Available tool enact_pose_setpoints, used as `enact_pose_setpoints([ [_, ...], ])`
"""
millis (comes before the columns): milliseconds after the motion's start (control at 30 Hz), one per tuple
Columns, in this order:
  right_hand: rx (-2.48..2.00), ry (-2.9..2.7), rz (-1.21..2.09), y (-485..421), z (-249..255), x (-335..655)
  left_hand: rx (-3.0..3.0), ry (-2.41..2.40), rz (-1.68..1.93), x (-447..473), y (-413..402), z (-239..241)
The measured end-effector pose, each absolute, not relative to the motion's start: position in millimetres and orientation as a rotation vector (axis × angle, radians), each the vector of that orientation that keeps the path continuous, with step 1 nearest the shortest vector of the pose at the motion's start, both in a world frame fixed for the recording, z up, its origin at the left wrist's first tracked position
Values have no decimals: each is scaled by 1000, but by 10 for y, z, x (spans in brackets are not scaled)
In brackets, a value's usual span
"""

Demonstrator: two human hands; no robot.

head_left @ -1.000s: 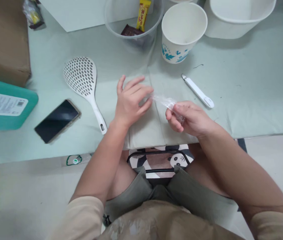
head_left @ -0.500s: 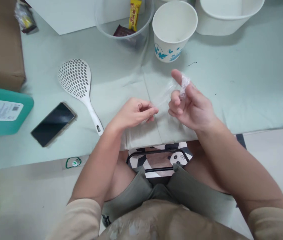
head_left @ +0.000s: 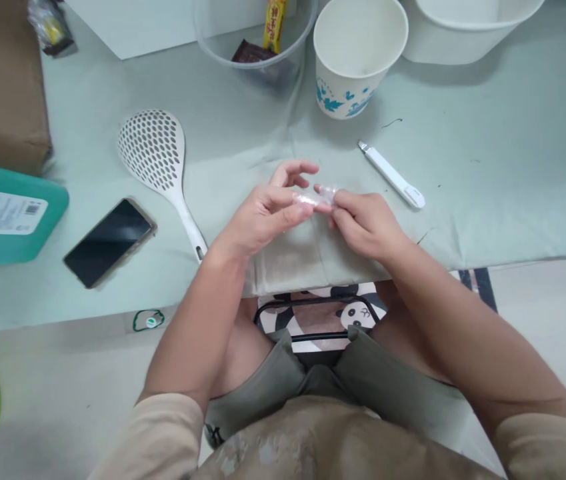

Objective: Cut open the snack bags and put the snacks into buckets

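Observation:
My left hand is above the table near its front edge, fingers stretched out and apart. Clear plastic film is wrapped round its index finger, with the thumb alongside. My right hand is closed, pinching at the tip of that wrapped finger. More clear film covers the right index finger. Just beyond the right hand lies a white utility knife. Left of my hands is a white slotted skimmer, its handle end partly behind my left forearm.
A phone, teal container and cardboard box are at left. At the back stand a clear tub holding wrapped snacks, a paper cup and a white container. The green tablecloth extends right.
My hands have come together. The film that stretched between them now sits round the fingers. My right hand has moved down and left, uncovering the utility knife. The view has shifted slightly.

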State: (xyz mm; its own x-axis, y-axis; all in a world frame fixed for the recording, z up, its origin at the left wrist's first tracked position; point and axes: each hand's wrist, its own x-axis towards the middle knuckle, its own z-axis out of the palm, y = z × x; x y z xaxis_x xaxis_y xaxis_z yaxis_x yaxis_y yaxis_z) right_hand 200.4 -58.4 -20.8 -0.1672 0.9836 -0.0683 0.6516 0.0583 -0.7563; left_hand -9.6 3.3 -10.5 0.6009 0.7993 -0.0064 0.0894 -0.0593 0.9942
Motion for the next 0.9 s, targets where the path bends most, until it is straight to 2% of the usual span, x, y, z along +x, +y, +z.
enact_pose_setpoints([
  [133,-1530,-2040,983,-615,-189,1945,1445,888,682,-66,32,-132],
  [300,-1244,-1956,1148,-664,-154,1915,1441,765,580,-61,55,-148],
  [433,-1318,-1816,1163,-685,-135,1931,1510,800,501,-46,63,-130],
  [733,-1546,-1848,896,-679,-272,1945,1754,945,502,-4,60,-133],
  [900,-1647,-1850,763,-659,-284,1914,1724,850,521,-52,55,-157],
])
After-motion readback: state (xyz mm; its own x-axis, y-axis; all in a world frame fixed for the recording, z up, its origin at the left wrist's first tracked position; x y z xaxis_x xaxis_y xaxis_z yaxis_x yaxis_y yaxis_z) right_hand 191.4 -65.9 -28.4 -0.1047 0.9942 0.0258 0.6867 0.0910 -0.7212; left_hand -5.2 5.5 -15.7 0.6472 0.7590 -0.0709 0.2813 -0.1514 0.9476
